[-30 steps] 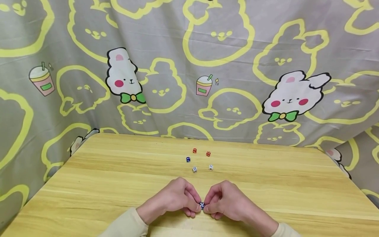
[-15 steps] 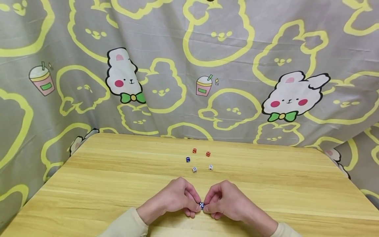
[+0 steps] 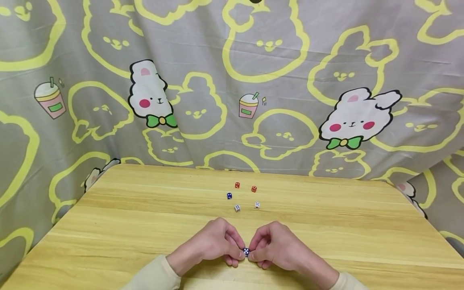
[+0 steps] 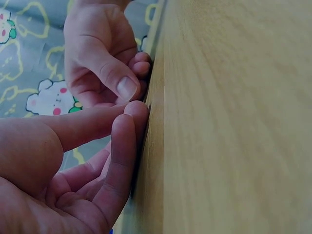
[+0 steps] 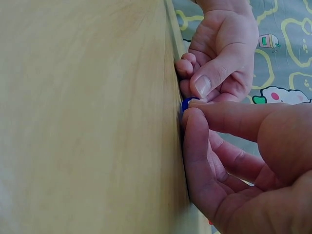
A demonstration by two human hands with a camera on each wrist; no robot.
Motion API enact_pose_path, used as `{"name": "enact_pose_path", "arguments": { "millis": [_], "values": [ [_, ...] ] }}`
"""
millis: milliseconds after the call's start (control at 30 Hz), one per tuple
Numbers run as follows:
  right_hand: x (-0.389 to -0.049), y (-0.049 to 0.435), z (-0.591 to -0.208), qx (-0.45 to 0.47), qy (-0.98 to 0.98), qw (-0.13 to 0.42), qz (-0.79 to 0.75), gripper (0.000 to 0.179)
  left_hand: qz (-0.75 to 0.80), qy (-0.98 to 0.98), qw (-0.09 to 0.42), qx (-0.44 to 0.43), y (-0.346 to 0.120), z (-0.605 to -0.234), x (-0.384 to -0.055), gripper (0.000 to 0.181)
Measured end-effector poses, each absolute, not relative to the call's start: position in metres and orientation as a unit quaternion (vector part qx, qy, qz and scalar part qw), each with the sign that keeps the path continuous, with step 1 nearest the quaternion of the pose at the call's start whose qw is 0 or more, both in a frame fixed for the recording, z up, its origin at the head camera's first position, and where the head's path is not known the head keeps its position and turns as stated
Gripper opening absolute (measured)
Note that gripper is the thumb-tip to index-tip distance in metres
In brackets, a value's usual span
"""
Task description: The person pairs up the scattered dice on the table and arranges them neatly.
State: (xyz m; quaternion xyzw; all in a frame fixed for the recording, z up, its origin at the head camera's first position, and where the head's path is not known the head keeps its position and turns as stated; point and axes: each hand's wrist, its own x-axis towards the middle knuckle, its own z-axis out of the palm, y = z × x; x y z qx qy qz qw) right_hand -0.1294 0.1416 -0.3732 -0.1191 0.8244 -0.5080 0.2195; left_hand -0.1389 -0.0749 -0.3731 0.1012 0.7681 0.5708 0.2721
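Observation:
A small blue die (image 3: 246, 251) with white dots sits at the table's near middle, between the fingertips of both hands. My left hand (image 3: 217, 242) pinches it from the left with thumb and index finger; from the other side my right hand (image 3: 278, 245) does the same. The right wrist view shows only a blue sliver of the die (image 5: 186, 104) by the fingertips, close to the tabletop. In the left wrist view the fingers of the left hand (image 4: 73, 165) hide the die. The die's lower part is too small and covered to make out.
Several loose dice lie farther back on the wooden table (image 3: 127, 217): two red dice (image 3: 237, 185), a blue die (image 3: 229, 196) and two white dice (image 3: 237, 208). Behind the table's far edge hangs a grey curtain (image 3: 203, 52) with cartoon animal prints.

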Motion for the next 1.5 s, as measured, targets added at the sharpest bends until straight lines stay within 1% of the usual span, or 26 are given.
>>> {"name": "enact_pose_path", "arguments": {
  "millis": [1300, 1500],
  "values": [
    [-0.1306, 0.1444, -0.3740, -0.118, 0.818, 0.224, -0.516, 0.015, 0.576, 0.766, 0.264, 0.106, -0.0738, -0.3747, -0.1375, 0.012],
    [-0.1335, 0.1473, -0.3686, -0.126, 0.821, 0.221, -0.511, 0.015, 0.576, 0.767, 0.264, 0.104, -0.0742, -0.3752, -0.1367, 0.012]
  ]
}}
